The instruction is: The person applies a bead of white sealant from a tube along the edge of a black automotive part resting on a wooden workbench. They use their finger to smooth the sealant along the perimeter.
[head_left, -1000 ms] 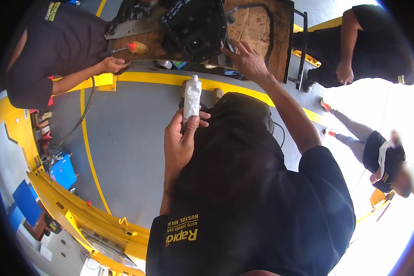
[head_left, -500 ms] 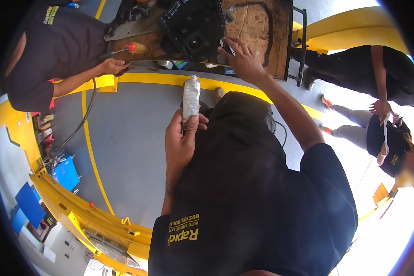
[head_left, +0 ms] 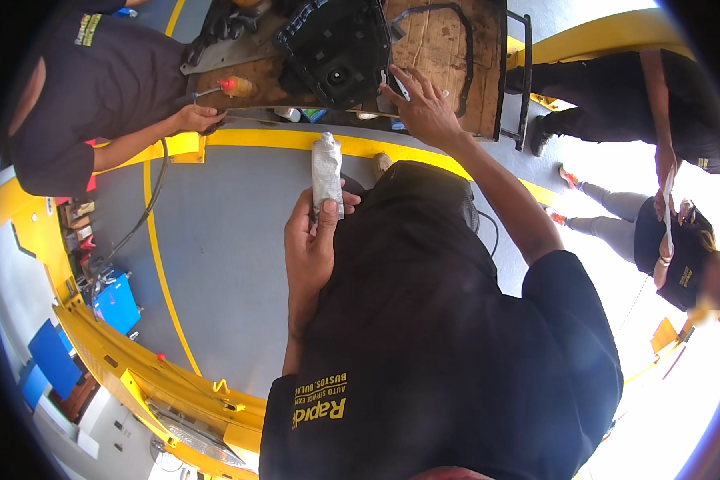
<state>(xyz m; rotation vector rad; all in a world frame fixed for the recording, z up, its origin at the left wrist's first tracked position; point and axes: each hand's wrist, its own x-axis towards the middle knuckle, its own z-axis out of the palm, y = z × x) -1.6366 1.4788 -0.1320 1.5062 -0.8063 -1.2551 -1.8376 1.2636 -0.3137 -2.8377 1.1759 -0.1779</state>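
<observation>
little shifts over the last second: the left hand (head_left: pixel 316 240) still pinches a crumpled silver tube (head_left: pixel 326 172) upright, fingers closed round its lower end, just short of the desk (head_left: pixel 444 48). the right hand (head_left: pixel 426 108) stays spread on the black housing (head_left: pixel 336 48) lying there. a co-worker's hand (head_left: pixel 194 118) holds a red-handled tool (head_left: pixel 230 86) nearby; judging by this, the tube's contents remain unapplied.
</observation>
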